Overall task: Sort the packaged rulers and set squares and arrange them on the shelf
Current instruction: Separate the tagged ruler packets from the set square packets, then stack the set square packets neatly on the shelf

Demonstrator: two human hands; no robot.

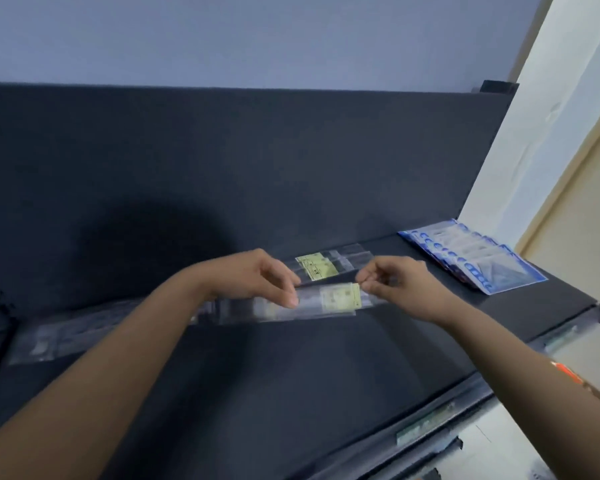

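Together, left hand [260, 276], right hand [400, 286] tight on one packaged ruler [338, 300] (second ruler [317, 268] behind)

Motion smears the held ruler packet [309, 308]; its yellow label [340, 298] is unreadable, and the left hand [257, 275] covers part. Packets [42, 344] at nine o'clock blur together. Shelf-edge tags [426, 424] at five o'clock: illegible.

Looks like a shop: dark grey metal display shelf [326, 375] with label strips [425, 424] on its front edge (classic retail racking), blue-edged clear packets [482, 263] stacked on it.
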